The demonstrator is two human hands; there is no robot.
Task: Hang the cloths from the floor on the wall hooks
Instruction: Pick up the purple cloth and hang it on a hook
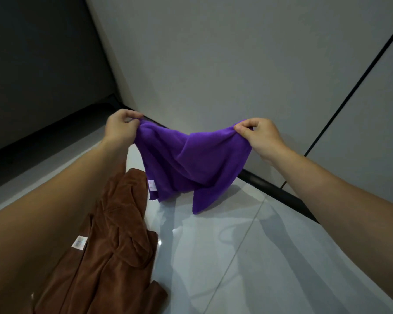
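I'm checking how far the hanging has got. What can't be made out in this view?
Wall hooks: none in the head view; the wall runs off the top edge.
Brown cloth: cut by the bottom edge, partly behind the left forearm.
Purple cloth: whether its low tip touches the floor is unclear; label print too small.

- The small white tag (152,185) on the purple cloth (191,159) was too blurred to read.
- The pale tag (79,242) on the brown cloth (114,257) carried faint print that was also unreadable.
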